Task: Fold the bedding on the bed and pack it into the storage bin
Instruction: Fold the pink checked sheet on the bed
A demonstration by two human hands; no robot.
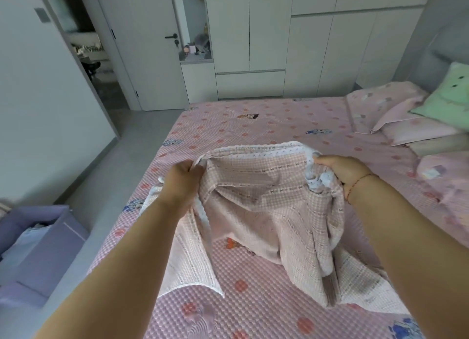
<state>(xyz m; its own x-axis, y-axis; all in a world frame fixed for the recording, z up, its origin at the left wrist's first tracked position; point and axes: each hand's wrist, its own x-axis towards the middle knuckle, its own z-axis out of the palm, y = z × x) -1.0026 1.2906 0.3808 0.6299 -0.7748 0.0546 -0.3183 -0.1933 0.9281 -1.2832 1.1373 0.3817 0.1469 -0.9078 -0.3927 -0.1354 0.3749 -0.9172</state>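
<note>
A pink checked blanket (261, 206) with a white lace edge is held up over the bed (253, 125). My left hand (181, 184) grips its top left corner. My right hand (342, 171) is shut on the bunched top right corner. The cloth sags between both hands and its lower part trails in loose folds onto the pink dotted bed cover. A purple storage bin (48, 247) stands on the floor at the lower left, beside the bed, with pale folded cloth inside it.
Pink pillows (396, 120) and a green cushion (449, 102) lie at the bed's right end. White wardrobes (279, 39) line the far wall. A door (142, 46) stands open at the back left, with grey floor (121, 166) along the bed's left side.
</note>
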